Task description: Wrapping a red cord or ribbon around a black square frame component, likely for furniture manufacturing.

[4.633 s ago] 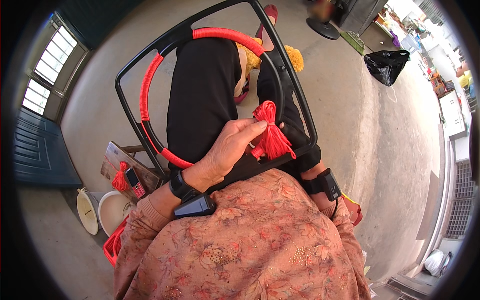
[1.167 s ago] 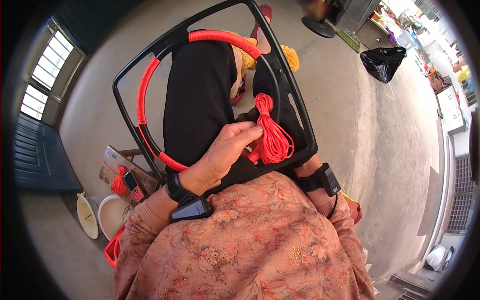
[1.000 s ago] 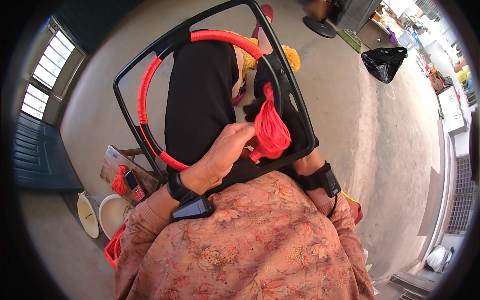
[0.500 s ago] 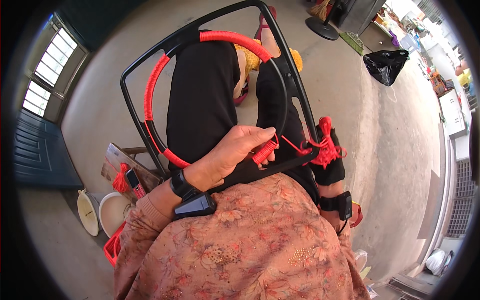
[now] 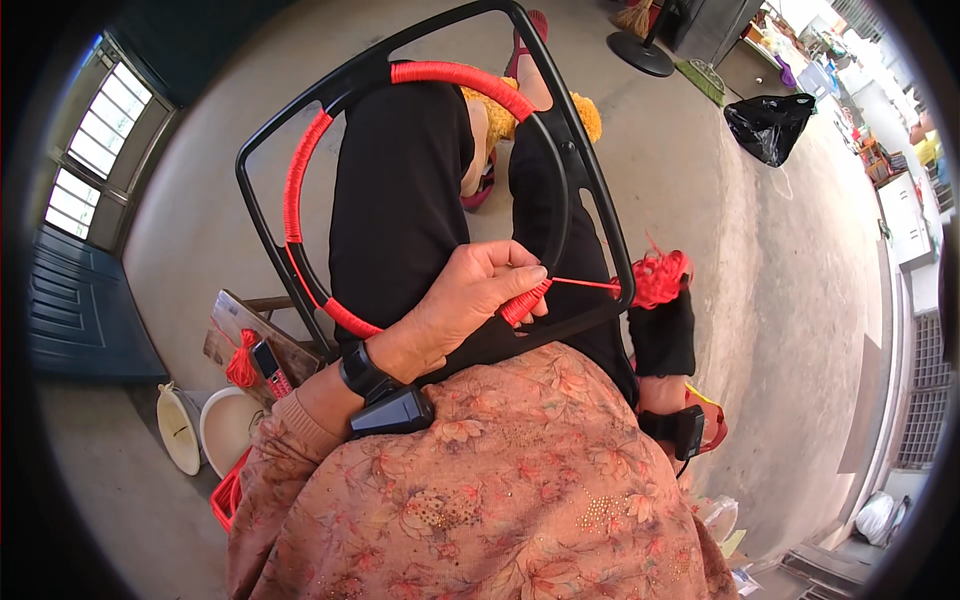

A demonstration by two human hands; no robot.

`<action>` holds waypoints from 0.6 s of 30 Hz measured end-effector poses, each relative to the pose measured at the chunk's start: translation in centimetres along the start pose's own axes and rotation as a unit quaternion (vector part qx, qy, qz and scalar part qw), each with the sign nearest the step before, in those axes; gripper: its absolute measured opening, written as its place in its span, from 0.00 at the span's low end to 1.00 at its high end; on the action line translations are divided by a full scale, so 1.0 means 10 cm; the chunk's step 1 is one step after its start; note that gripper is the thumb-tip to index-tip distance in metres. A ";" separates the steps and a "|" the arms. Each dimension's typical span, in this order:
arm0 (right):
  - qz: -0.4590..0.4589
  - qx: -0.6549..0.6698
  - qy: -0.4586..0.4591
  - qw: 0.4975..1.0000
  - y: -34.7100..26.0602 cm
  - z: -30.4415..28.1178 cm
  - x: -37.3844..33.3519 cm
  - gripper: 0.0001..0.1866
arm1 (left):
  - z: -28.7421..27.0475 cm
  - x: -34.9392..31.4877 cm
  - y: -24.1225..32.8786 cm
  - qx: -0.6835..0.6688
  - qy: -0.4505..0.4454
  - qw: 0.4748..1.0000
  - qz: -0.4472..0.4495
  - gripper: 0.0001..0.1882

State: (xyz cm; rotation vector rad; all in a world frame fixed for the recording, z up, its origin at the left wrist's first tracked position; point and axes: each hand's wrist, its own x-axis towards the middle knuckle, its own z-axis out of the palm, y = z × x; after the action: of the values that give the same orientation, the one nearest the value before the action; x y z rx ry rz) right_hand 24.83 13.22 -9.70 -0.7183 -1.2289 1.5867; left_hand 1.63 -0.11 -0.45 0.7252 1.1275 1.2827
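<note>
A black frame [image 5: 590, 150] with a round inner ring lies across my lap. Red cord is wound around stretches of the ring, including the red wrapping [image 5: 460, 73] on its far side. My left hand [image 5: 487, 283] is closed around the ring's near right part, thumb and forefinger pinching at the end of a tight red coil [image 5: 522, 303]. From there a single strand runs taut to the right, reaching the frame's near right corner. Beyond that corner my right hand [image 5: 660, 335], in a black glove, holds a loose red cord bundle [image 5: 662, 280]; its fingers are mostly hidden.
On my left a small wooden stool [image 5: 228, 312] carries another red cord hank [image 5: 241, 360] and a red phone [image 5: 276, 380]. Pale bowls [image 5: 222, 425] and a red basket [image 5: 229, 490] sit beside it. A black plastic bag [image 5: 770, 128] lies at the far right.
My right hand has shifted slightly, and the bundle has swung and bunched up. The strand, slack before, is now straight and taut. My left hand keeps its hold on the ring.
</note>
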 end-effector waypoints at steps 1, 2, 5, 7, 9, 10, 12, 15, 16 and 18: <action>-0.002 -0.001 0.002 1.000 -0.04 0.01 -0.02 0.19 | 0.00 0.02 0.00 -0.002 -0.002 1.000 0.001 0.08; -0.021 -0.078 -0.013 0.997 -0.11 0.06 -0.08 0.21 | -0.01 0.02 -0.01 -0.004 -0.001 1.000 0.003 0.08; -0.088 -0.314 -0.048 0.944 -0.45 0.23 -0.25 0.25 | -0.04 -0.03 -0.03 -0.008 0.018 1.000 -0.001 0.08; 0.001 -0.200 0.053 0.978 -0.59 0.38 -0.17 0.27 | 0.01 -0.01 -0.01 0.003 0.015 1.000 0.000 0.08; -0.001 -0.042 0.057 0.998 -0.31 0.20 -0.01 0.26 | -0.01 -0.03 0.01 0.010 0.019 1.000 0.006 0.08; -0.103 -0.088 -0.039 0.990 0.00 -0.08 0.03 0.25 | -0.03 -0.04 0.03 0.010 0.009 1.000 0.010 0.08; -0.025 -0.062 -0.086 0.994 0.01 -0.04 0.06 0.22 | -0.08 -0.07 0.03 0.010 0.012 1.000 -0.010 0.08; 0.097 -0.117 -0.167 0.974 -0.05 0.10 -0.01 0.18 | -0.07 -0.09 0.02 0.006 0.014 1.000 -0.014 0.08; 0.129 -0.160 -0.205 0.957 -0.07 0.14 -0.01 0.17 | -0.06 -0.09 0.02 -0.001 0.018 1.000 -0.018 0.07; 0.128 -0.267 -0.298 0.908 -0.11 0.24 0.02 0.17 | -0.05 -0.09 0.00 0.003 0.016 1.000 -0.006 0.07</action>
State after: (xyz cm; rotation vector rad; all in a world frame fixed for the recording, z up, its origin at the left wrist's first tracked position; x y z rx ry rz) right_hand 23.08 12.53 -7.88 -0.7775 -2.1483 1.7662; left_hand 1.24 -1.05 -0.39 0.7031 1.1607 1.2844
